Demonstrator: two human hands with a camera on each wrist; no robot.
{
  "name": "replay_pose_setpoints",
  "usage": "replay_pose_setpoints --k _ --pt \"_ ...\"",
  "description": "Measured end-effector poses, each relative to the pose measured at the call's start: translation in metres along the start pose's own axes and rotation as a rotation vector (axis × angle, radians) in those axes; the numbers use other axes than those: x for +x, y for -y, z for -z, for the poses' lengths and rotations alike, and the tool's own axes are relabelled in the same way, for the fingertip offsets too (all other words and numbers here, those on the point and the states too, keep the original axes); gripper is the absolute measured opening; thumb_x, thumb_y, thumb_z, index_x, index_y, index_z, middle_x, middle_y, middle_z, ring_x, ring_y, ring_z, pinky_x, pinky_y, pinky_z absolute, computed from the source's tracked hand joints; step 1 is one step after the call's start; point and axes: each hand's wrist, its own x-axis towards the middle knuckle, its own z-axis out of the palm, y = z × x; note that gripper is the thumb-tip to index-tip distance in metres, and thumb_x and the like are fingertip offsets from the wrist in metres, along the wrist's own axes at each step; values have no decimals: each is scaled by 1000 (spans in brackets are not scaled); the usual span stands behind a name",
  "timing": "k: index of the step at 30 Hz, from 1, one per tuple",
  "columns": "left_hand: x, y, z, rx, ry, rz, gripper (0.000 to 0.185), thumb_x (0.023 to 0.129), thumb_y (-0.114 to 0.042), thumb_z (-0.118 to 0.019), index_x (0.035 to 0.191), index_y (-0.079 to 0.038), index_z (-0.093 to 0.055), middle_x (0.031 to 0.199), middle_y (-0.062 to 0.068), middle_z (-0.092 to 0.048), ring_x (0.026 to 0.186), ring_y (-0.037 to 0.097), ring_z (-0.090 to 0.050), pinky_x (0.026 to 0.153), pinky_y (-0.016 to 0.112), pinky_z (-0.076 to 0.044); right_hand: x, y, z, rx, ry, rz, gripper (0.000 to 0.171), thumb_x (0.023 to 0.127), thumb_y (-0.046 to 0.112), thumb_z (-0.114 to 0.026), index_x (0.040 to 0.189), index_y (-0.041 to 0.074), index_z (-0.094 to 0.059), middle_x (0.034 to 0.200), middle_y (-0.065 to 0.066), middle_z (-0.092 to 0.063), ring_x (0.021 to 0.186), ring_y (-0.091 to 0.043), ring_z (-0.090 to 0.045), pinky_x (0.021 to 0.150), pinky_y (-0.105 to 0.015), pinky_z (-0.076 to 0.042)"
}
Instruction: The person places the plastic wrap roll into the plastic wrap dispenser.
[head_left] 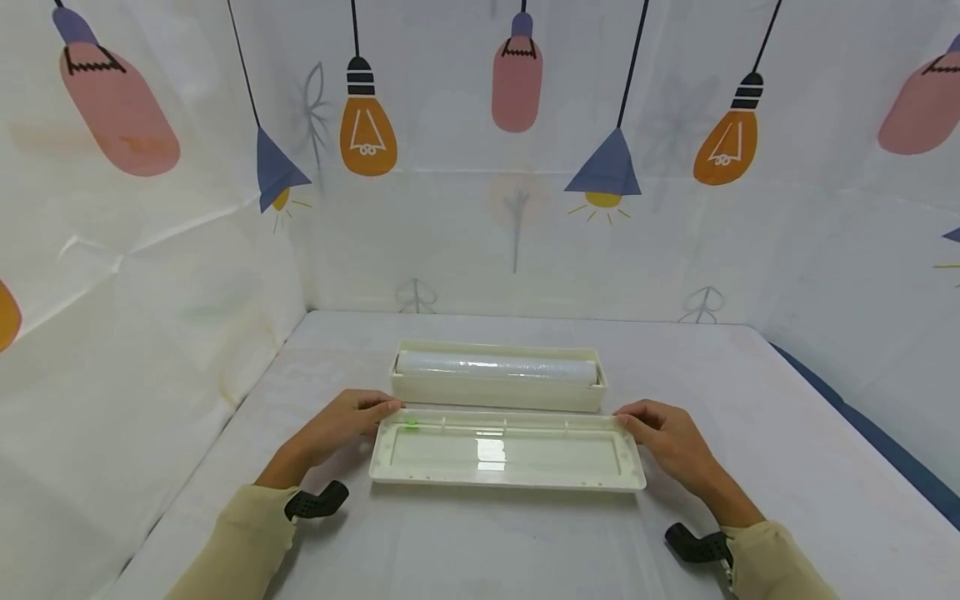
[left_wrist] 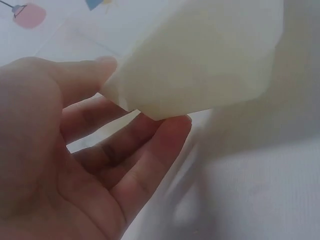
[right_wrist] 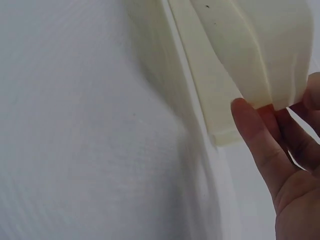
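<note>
A cream plastic lid (head_left: 442,454), inner side up, is held by both hands at its two far corners. My left hand (head_left: 348,427) pinches the left end between thumb and fingers; the left wrist view shows the fingertips under the lid's edge (left_wrist: 210,65). At the other end my right hand (head_left: 667,437) pinches the right corner, also seen in the right wrist view with the lid (right_wrist: 275,45) between its fingers. Just behind stands a long cream box (head_left: 495,393) with a roll of cling film (head_left: 495,367) lying in it. A small green piece (head_left: 412,425) sits near the lid's far left edge.
Box and lid are at a white-covered table (head_left: 510,550). A white sheet (head_left: 450,242) printed with hanging lamps stands behind and on both sides. Black wrist cameras (head_left: 318,502) are worn on both wrists, over light sleeves.
</note>
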Motion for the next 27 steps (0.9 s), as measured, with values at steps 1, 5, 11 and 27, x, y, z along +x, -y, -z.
replay_pose_setpoints --k 1,5,11,27 --pt "1 0 0 -3 3 13 47 98 -48 -61 124 -9 -70 118 4 -67 102 21 -59 84 36 -49 0 0 0 -8 -12 3 24 101 27 -64 107 5 -72 103 -7 -71 92 -17 -65 75 -26 -57" --pt "2 -2 -2 -12 15 45 50 99 -48 -60 126 -7 -68 117 4 -67 98 20 -61 81 35 -50 0 2 1 -45 -64 18 26 101 28 -64 107 4 -72 102 -6 -72 90 -15 -64 74 -24 -55" --pt "1 -3 -2 -20 49 52 56 100 -49 -58 130 -2 -65 111 7 -70 92 20 -66 78 35 -54 0 4 2 -69 -138 20 28 100 29 -65 107 4 -74 101 -8 -72 87 -11 -62 70 -22 -53" --pt "-1 -12 -8 -108 -23 38 55 98 -47 -63 118 4 -70 97 10 -70 87 22 -66 67 39 -60 -1 2 3 47 -176 -40 38 99 37 -65 114 3 -72 110 -11 -71 92 -10 -65 74 -21 -55"
